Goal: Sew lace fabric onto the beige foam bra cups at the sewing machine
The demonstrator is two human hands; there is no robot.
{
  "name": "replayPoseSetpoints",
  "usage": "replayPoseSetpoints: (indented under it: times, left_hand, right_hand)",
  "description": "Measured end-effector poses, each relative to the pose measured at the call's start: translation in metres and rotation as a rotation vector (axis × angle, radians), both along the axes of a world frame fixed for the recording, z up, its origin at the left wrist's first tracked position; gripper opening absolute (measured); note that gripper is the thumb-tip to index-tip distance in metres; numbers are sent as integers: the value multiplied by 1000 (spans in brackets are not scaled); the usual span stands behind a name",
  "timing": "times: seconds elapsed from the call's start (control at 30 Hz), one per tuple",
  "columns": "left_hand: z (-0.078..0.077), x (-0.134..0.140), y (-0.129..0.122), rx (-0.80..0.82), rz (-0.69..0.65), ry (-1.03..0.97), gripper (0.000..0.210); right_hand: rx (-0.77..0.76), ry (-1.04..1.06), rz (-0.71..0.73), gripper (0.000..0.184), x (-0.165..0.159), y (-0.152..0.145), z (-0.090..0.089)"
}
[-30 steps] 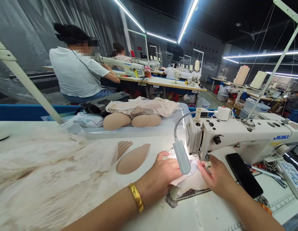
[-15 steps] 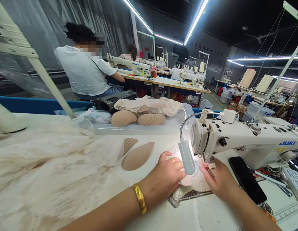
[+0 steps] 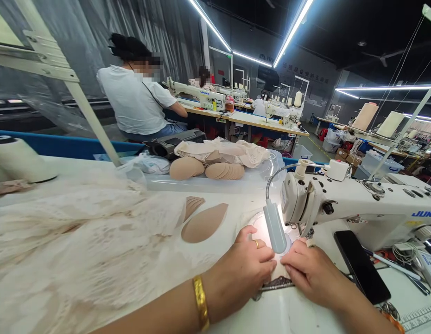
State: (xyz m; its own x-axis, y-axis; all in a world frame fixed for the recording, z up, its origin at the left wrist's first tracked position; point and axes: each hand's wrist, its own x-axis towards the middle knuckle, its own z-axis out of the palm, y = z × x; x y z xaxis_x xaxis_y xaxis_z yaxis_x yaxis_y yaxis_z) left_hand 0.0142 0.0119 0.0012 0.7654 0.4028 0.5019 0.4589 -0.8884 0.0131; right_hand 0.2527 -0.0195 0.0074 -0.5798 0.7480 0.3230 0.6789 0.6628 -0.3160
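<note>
Under the head of the white sewing machine lies a pale, light-coloured fabric piece, brightly lit by a grey gooseneck lamp. My left hand, with a ring and gold bracelet, presses and grips the fabric from the left with bent fingers. On the other side my right hand pinches its near edge between thumb and fingers, just in front of the needle area. The two hands' fingertips are close together. The lamp head and my fingers hide part of the fabric and the needle.
Cream lace fabric spreads over the table's left. A beige pad lies left of my hands; stacked pads rest on a clear plastic lid. A black phone sits right. A co-worker sits beyond.
My right hand has shifted left and nearer to me, closer to my left hand, and now pinches the fabric's near edge. The fabric has turned under the lamp. The view has swung slightly left.
</note>
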Motion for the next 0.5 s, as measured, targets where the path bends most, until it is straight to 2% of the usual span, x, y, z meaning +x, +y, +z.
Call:
replayPoseSetpoints:
  times: [0.23, 0.4, 0.5]
  left_hand:
    - [4, 4, 16, -20, 55, 73, 23]
    - [4, 8, 23, -104, 88, 80, 27]
    - [17, 3, 25, -141, 102, 79, 25]
  right_hand:
    - [30, -12, -95, 23, 0, 8, -12]
    - [26, -17, -131, 18, 0, 11, -14]
    - [43, 8, -125, 19, 1, 12, -14]
